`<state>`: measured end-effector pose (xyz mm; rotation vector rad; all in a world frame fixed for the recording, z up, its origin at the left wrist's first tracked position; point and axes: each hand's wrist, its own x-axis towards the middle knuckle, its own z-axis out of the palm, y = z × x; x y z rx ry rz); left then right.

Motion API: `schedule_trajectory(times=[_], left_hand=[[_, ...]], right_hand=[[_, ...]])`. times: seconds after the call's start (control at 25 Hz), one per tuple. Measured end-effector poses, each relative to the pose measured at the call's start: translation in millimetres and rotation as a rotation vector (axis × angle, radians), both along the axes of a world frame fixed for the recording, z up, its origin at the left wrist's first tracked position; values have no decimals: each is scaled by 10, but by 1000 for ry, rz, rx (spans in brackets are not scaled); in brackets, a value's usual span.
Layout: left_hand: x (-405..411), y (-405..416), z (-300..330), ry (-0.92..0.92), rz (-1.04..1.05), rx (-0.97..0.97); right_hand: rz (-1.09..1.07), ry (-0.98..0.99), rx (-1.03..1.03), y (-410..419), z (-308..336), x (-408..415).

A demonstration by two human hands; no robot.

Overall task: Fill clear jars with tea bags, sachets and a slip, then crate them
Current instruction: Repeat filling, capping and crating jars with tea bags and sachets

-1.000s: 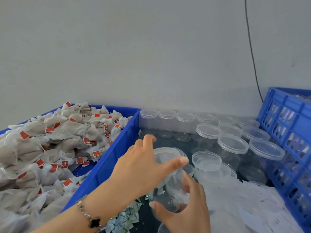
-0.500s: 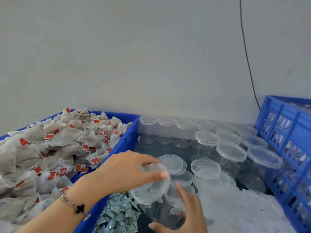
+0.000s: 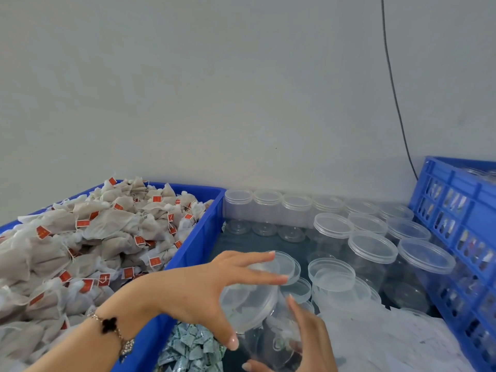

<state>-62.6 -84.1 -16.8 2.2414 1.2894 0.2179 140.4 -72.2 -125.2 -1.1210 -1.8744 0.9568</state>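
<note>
Head view shows her left hand [image 3: 214, 288] with fingers spread around a clear lid [image 3: 248, 300], while the right hand [image 3: 308, 342] curls round the tilted jar [image 3: 279, 342] beneath.

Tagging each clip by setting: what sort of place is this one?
Probably a small hand-packing workstation: a blue plastic bin heaped with red-tagged tea bags, rows of lidded clear plastic jars, and a blue slotted crate beside them.

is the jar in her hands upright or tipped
Tipped. The clear jar leans with its lidded top up and to the left, its base low in the right hand, while the left hand grips the lid.
</note>
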Motion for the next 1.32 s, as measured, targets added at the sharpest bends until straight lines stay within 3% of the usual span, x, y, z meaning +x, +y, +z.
schedule_trajectory(times=[0.04, 0.16, 0.24, 0.32, 0.48, 0.64, 0.76, 0.84, 0.96, 1.2, 1.32], left_hand=[[3, -12, 14, -10, 26, -7], [68, -63, 9, -55, 249, 75], [127, -85, 11, 80, 399, 223], [129, -86, 6, 186, 469, 250], [125, -107, 34, -81, 232, -79], [94, -87, 19, 65, 108, -16], [47, -62, -12, -84, 204, 44], [49, -41, -7, -247, 319, 89], [7, 48, -22, -553, 573, 196], [8, 159, -242, -402, 840, 283], [4, 196, -316, -346, 895, 258]], right_hand=[[60, 24, -18, -5, -32, 65], [-21, 35, 81, -35, -61, 21], [-73, 0, 160, -128, 16, -35], [-70, 12, 163, -182, 9, -40], [-92, 49, 201, -129, -38, -47], [-95, 65, 229, -85, -79, -37], [-56, -42, 242, -111, -101, -40], [-83, 27, 268, -72, -175, -34], [-111, 162, 144, -93, -151, -39], [-150, 145, 5, -63, -184, -22], [-163, 295, 21, -88, -205, -20]])
